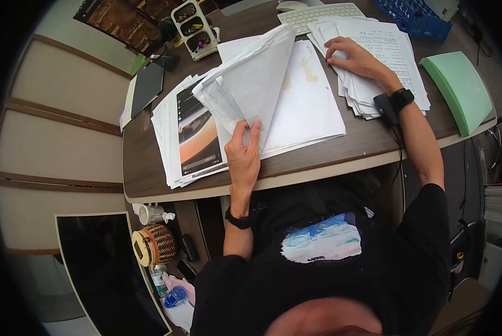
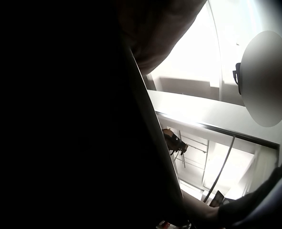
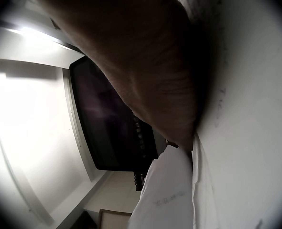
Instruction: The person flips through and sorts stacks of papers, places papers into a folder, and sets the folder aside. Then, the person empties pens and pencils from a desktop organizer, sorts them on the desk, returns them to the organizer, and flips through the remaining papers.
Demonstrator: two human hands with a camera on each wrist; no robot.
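Note:
My left hand (image 1: 244, 154) pinches the lower edge of a bundle of thin greyish-white sheets (image 1: 259, 84), thumb in front. The bundle stands tilted up from the desk, with a crumpled translucent fold along its left side. Beneath and to the right of it lies a stack of white paper (image 1: 312, 112) with tan stains on the top sheet. My right hand (image 1: 360, 59) rests on a stack of printed pages (image 1: 382, 42), its fingers loosely bent at the left edge. In the right wrist view the hand (image 3: 146, 71) lies against white paper. The left wrist view is mostly dark.
Left of the bundle lies a pile with a dark-and-orange printed picture (image 1: 200, 137). A pen organizer (image 1: 195, 31), keyboard (image 1: 318, 17) and blue basket (image 1: 421, 19) stand at the back. A green-sided box (image 1: 458, 89) sits at the right edge. A cable (image 1: 399, 148) hangs from my right wrist.

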